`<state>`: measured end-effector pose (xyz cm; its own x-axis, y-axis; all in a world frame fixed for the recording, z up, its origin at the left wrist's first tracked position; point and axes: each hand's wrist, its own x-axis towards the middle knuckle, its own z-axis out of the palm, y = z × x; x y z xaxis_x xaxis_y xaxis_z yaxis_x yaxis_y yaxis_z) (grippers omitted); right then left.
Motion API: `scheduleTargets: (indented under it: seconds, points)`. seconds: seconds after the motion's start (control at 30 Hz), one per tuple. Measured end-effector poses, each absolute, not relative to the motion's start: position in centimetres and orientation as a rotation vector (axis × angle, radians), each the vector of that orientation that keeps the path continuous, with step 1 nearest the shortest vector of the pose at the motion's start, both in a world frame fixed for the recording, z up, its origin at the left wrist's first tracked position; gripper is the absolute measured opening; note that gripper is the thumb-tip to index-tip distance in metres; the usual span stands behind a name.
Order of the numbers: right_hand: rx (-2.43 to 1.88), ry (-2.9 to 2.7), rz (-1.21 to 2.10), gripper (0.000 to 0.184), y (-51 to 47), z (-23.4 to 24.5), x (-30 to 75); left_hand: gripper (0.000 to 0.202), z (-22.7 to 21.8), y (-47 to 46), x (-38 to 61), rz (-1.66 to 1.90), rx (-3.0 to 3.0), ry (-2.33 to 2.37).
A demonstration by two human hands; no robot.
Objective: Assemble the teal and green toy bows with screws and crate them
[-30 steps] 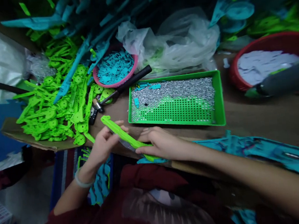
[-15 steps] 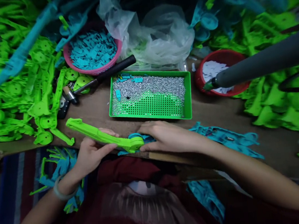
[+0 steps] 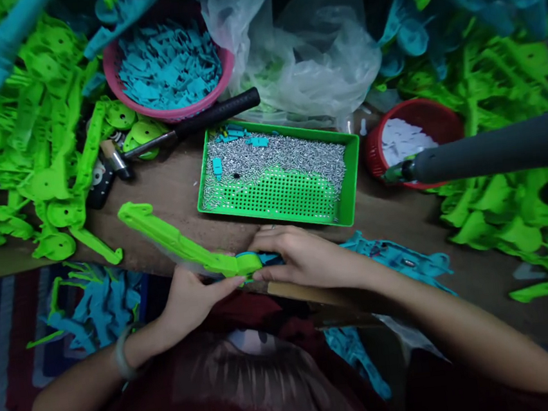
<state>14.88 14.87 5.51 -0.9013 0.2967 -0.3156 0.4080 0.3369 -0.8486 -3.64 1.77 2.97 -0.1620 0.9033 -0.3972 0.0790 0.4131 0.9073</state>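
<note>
2 hands grip a long green plastic part at the near edge of the bench.

The left hand [image 3: 193,298] is closed around the underside of the green part [image 3: 181,248], thumb stretched toward its round end; the right hand [image 3: 303,257] pinches that round end, where a teal piece [image 3: 249,258] sits against it. The part slants up and away to the left, its far tip over the bench [image 3: 176,195]. Just beyond the hands stands a green perforated tray [image 3: 351,178] half covered with small silver pins. A hammer [image 3: 184,130] lies left of the tray, below a pink bowl [image 3: 117,85] of teal chips. A red bowl [image 3: 440,118] sits to the right, with piles of green parts on both sides.
</note>
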Motion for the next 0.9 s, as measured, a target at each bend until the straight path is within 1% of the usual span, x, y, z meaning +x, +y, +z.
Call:
scheduleTargets:
  seconds: [0.1,0.17,0.23,0.3,0.33,0.4,0.43,0.47,0.5,0.57,0.63,0.7,0.73,0.8,0.83,0.9]
  points:
    - [0.705,2.552,-1.487,0.029,14.4,5.7,14.1,0.019,2.9,2.1,-3.9,0.894,0.920,1.581]
    - [0.773,2.693,-1.274,0.030,12.7,6.1,14.5,0.024,2.8,2.3,-4.4,0.823,0.894,1.566]
    - [0.985,2.922,-1.011,0.025,10.3,6.3,16.1,0.032,2.7,2.2,-5.2,0.786,0.858,1.523]
    - [1.411,3.140,-0.745,0.021,8.4,6.3,19.1,0.032,2.9,1.9,-6.1,0.777,0.889,1.527]
    - [1.737,3.180,-0.579,0.022,8.1,6.3,20.7,0.029,3.0,1.6,-6.6,0.759,0.950,1.546]
    - [2.313,3.110,-0.354,0.033,8.9,6.4,23.5,0.028,3.4,0.9,-7.4,0.667,1.173,1.600]
    - [2.579,3.035,-0.358,0.038,10.0,6.5,24.5,0.032,3.7,0.6,-7.8,0.602,1.322,1.649]
    - [2.713,2.994,-0.502,0.043,11.4,6.7,25.0,0.036,4.0,0.2,-8.0,0.542,1.483,1.724]
    - [2.728,3.002,-0.736,0.046,12.8,7.1,25.2,0.038,4.3,-0.2,-8.0,0.505,1.651,1.817]
    - [2.527,3.091,-1.276,0.051,15.6,8.1,24.7,0.037,4.6,-0.7,-7.8,0.551,2.013,1.911]
    - [2.220,3.155,-1.731,0.054,17.5,9.5,23.4,0.031,4.3,-1.1,-7.2,0.685,2.362,1.712]
    - [1.903,3.124,-2.070,0.053,18.3,10.5,21.7,0.032,3.3,-1.2,-6.4,0.773,2.591,1.395]
    - [1.758,3.083,-2.180,0.051,18.4,10.8,20.8,0.033,2.7,-1.1,-6.0,0.793,2.655,1.293]
    - [1.579,3.039,-2.283,0.049,18.2,10.3,18.6,0.036,1.3,-0.9,-5.2,0.834,2.709,1.214]
    - [1.562,3.046,-2.293,0.050,18.0,9.6,17.5,0.038,0.7,-0.7,-4.9,0.861,2.709,1.204]
    - [1.658,3.045,-2.258,0.051,17.4,7.6,15.5,0.041,-0.2,-0.5,-4.4,0.885,2.688,1.197]
